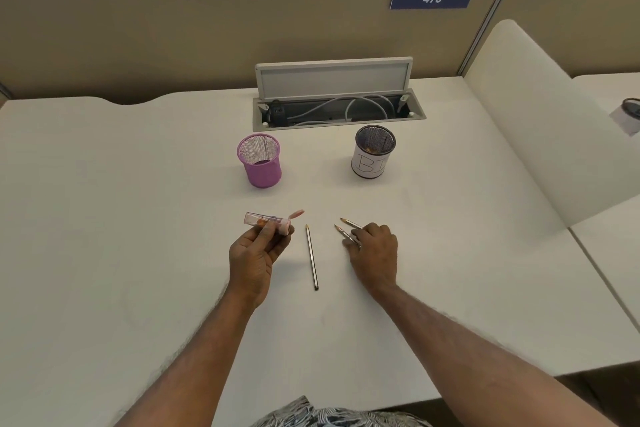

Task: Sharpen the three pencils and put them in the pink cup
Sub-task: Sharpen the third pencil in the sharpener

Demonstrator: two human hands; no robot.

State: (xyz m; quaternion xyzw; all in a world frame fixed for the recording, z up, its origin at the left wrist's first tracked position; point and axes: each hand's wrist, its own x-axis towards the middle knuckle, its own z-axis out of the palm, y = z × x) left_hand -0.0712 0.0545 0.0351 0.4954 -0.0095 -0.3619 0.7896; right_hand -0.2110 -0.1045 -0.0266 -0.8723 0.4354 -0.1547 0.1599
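Sharpening looks to be the step in hand: the left hand (pixel 258 250) curls its fingers round a small clear pink plastic sharpener (pixel 263 219), whose pink flap stands open at the end farther from the wrist. The right hand (pixel 375 248) bends its fingers round two thin grey pencils (pixel 344 233) low on the white desk (pixel 138 218), their points poking out ahead of the knuckles. A third thin grey pencil (pixel 312 258) lies loose between the two grips. The pink mesh cup (pixel 261 166) stands upright beyond the left grip. Best to lift one pencil only, line its tip with the sharpener's hole, hold the sharpener steady, and twist gently so the lead doesn't snap.
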